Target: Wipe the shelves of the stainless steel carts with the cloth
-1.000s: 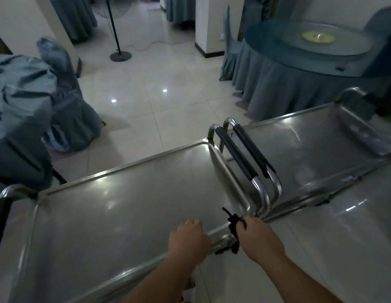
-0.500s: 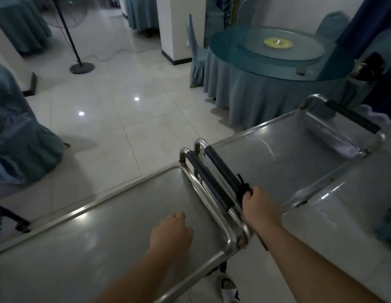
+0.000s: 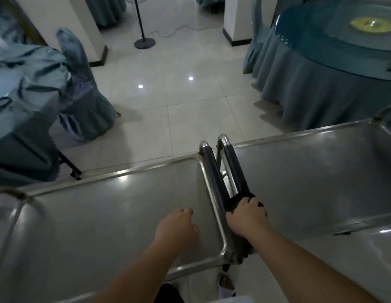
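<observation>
Presently, two stainless steel carts stand end to end on the pale tiled floor (image 3: pixel 168 110), their black-sleeved push handles side by side and nearly touching. The left cart (image 3: pixel 102 215) presents its top shelf as a flat tray with a raised rolled rim; the right cart (image 3: pixel 310 182) presents a like shelf, extending out of view at the right edge. The left handle (image 3: pixel 212 171) and the right handle (image 3: pixel 235 169) run parallel from their chrome bends toward the person. The right hand (image 3: pixel 247 217) is positioned at the near end of these handles, fingers curled around a dark cloth (image 3: pixel 233 204) and pressing it against the black sleeves; the cloth shows as a bunched dark mass in front of the knuckles and at either side of the hand. The left hand (image 3: pixel 179 226) rests on the left cart's shelf near its right rim, fingers loosely curled under, holding nothing. A round table (image 3: pixel 321 88) with a blue-grey skirt and a glass top stands beyond the right cart. A draped chair (image 3: pixel 80 95) stands beyond the left cart, beside another covered table at the left edge. A fan stand base (image 3: pixel 145 43) rests on the floor farther back.
</observation>
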Demonstrator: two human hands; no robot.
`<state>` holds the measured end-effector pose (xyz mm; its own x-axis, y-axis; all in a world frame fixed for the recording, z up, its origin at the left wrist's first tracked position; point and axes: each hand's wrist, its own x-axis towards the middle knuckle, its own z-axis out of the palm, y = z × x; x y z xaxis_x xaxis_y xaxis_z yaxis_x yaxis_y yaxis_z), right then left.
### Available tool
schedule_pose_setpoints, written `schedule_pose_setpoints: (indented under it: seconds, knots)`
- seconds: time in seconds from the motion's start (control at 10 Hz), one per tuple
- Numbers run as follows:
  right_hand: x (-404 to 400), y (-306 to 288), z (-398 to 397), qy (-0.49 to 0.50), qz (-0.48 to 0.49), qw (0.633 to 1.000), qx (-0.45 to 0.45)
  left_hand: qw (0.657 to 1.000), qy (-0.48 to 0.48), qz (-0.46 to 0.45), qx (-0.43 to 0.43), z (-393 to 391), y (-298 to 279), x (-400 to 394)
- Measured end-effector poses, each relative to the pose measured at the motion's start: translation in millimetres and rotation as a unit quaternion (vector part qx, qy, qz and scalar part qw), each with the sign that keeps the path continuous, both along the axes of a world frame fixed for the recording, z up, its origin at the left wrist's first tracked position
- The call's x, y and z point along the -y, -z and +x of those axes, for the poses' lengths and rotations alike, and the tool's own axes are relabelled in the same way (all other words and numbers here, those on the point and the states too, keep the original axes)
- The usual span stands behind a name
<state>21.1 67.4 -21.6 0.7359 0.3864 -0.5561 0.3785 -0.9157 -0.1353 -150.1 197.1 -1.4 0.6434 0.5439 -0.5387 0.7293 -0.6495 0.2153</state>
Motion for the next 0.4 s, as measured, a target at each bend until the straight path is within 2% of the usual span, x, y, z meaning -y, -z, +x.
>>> schedule_pose_setpoints:
  seconds: [0.2,0.3,0.4]
  knots:
    - [3,-14,19,-0.094,-0.036,0.995,-0.007,0.999,-0.047,0.013,-0.018,-8,-4,13]
    - [-4,-32,11,-0.160,-0.058,0.983,0.065,0.997,-0.065,0.031,-0.007,-17,-11,7]
    - [-21,-43,-8,-0.254,-0.026,0.957,0.135,0.995,-0.082,0.058,0.004,-25,-20,-1]
